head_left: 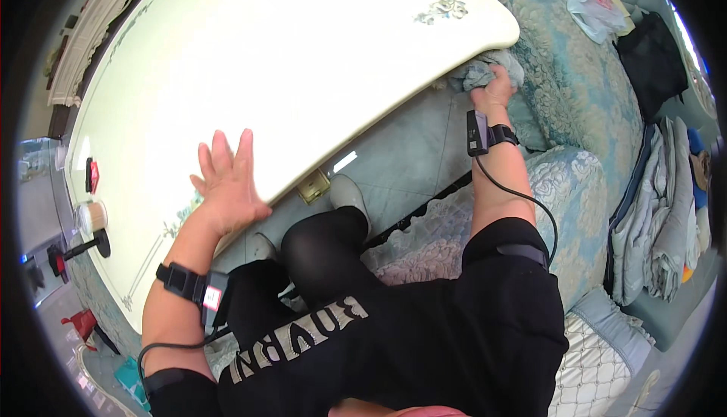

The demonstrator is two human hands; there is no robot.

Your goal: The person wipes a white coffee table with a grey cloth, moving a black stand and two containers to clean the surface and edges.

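My left hand [227,190] lies palm down on the glossy cream-white table [288,61], near its edge on my side. Its fingers are spread and hold nothing. Farther off to the right, my right hand [494,93] is closed on a crumpled grey-blue cloth [477,75] beside the far right corner of the table, at or just under the edge. Part of the cloth and some of the right fingers are hidden from view. Painted flowers [445,8] decorate the tabletop near that corner.
A blue-and-beige patterned sofa [560,91] runs along the right. On it lie a white plastic bag [594,1], a black bag [653,65] and folded grey clothes [659,205]. A round container [92,216] and a black stand [98,244] are on the table's left end. A brass-coloured fitting [313,188] shows below the table edge.
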